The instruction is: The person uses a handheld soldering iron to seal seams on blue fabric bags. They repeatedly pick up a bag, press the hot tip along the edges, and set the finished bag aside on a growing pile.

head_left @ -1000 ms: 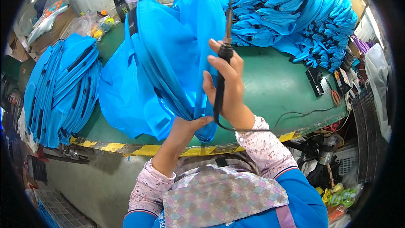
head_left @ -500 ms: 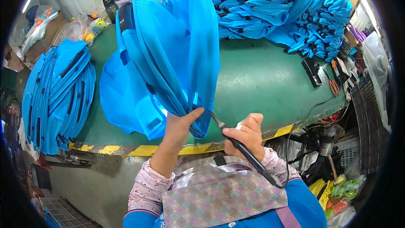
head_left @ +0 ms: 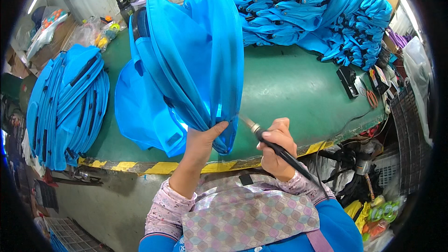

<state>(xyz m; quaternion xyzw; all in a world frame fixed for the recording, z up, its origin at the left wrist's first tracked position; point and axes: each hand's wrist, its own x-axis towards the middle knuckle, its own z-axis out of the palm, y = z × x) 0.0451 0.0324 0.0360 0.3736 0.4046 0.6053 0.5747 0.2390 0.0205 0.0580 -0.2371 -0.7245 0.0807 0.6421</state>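
Observation:
My left hand grips the lower edge of a large, bright blue fabric piece with curved, bound rims, its thumb lying across the gathered folds. The piece stands up from the table, with part of it draped to the left. In my right hand is a soldering iron with a black handle, a metal collar and a trailing cord. Its thin tip is blurred and points up and left, close to the fabric's right edge. Whether the tip touches the fabric, I cannot tell.
Folded blue pieces lie in a pile at the left. A tall stack of blue fabric fills the far right. Beyond my right hand lie a black box and orange-handled pliers. Yellow-black tape lines the green table's near edge.
My right hand has turned and shifted slightly, and the iron's tip has swung up from where it met the fabric's lower edge. My left hand keeps its grip.

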